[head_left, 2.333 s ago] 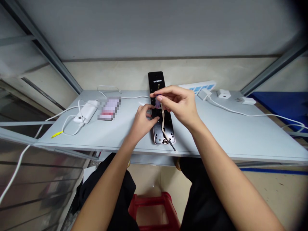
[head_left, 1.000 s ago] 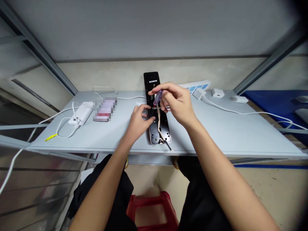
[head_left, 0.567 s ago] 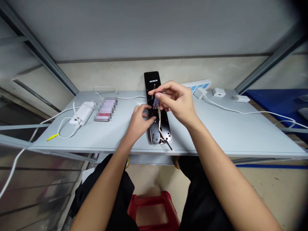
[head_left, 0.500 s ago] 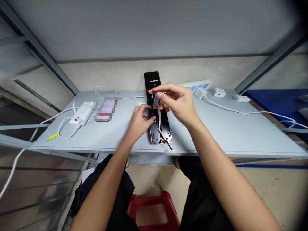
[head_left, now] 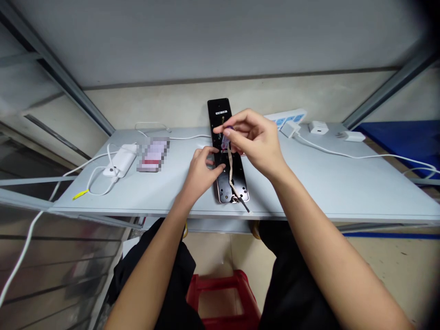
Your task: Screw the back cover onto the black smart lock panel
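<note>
A long black panel [head_left: 237,188] lies lengthwise on the grey table [head_left: 326,183], its near end at the front edge. A beige ribbon cable [head_left: 230,172] runs down it to a dark plug at the near end. My left hand [head_left: 201,172] grips the panel's left side, fingers curled on its edge. My right hand [head_left: 256,142] hovers above the panel's middle and pinches a small screwdriver [head_left: 225,140] with a clear purple handle, tip pointing down at the panel.
A white power bank [head_left: 121,160] with white cables and a blurred flat object [head_left: 153,155] lie at the left. A power strip [head_left: 290,118], white chargers [head_left: 319,127] and a cable sit at the back right. A red stool [head_left: 223,302] is below.
My right hand has kept twisting the screwdriver at the same spot on the panel, the handle tilting a little. The left hand stays put. The view has shifted slightly.
</note>
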Available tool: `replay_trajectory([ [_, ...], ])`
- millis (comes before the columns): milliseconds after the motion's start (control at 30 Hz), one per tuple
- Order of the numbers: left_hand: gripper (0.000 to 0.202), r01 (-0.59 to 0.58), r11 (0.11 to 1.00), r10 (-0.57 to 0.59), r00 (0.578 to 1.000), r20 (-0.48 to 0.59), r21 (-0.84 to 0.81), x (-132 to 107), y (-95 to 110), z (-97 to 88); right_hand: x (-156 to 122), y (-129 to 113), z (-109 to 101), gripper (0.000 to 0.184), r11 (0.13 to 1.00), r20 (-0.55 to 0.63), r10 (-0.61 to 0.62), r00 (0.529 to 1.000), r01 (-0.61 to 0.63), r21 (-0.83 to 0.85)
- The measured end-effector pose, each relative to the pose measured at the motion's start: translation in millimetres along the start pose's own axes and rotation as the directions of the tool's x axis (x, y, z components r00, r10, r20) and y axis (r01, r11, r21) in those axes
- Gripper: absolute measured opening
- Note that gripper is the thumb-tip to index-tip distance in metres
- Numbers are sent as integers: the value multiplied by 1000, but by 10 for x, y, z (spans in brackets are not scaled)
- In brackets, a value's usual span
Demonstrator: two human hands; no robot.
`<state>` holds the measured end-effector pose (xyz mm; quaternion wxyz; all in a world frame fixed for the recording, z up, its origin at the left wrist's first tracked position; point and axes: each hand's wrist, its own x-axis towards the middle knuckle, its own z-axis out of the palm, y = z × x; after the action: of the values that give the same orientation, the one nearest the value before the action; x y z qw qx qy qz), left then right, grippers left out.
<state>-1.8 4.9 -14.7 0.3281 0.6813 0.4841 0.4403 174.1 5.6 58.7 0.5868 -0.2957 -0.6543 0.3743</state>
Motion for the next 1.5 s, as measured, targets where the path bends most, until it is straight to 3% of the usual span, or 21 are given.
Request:
replay_trajectory([
  [167, 39, 2, 1000, -2, 1000, 2, 10, 2, -16, 2, -1, -6, -17, 27, 999, -23, -15, 1000, 14, -45],
  [300, 39, -3, 1000, 3, 1000, -5, 9, 3, -18, 1, -4, 27, 6, 31, 1000, -8, -4, 1000, 4, -21],
  [467, 39, -2, 1000, 2, 1000, -1, 7, 0, -2, 1, -6, 18, 35, 48, 999, -39, 24, 999, -22, 41],
  [700, 39, -7, 1000, 7, 1000, -3, 14, -9, -16, 7, -16, -41, -5, 22, 998, -19, -37, 999, 36, -49],
  [900, 20, -173, 962, 185, 982, -41, 213, -38, 30, -22, -12, -16, -33, 27, 999, 6, 2, 1000, -2, -51],
  [1133, 13, -232, 913, 241, 970, 16, 336, -2, 97, -36, -7, -4, -41, 27, 998, 10, -12, 1000, 13, -57],
  [1300, 12, -265, 886, 262, 963, 60, 381, 13, 141, -22, 0, 30, -48, 30, 999, -77, -34, 996, 32, -26],
  [1500, 15, -224, 935, 238, 971, -20, 275, 73, 87, -88, 57, 31, -170, 31, 997, -257, -55, 965, 65, 31],
])
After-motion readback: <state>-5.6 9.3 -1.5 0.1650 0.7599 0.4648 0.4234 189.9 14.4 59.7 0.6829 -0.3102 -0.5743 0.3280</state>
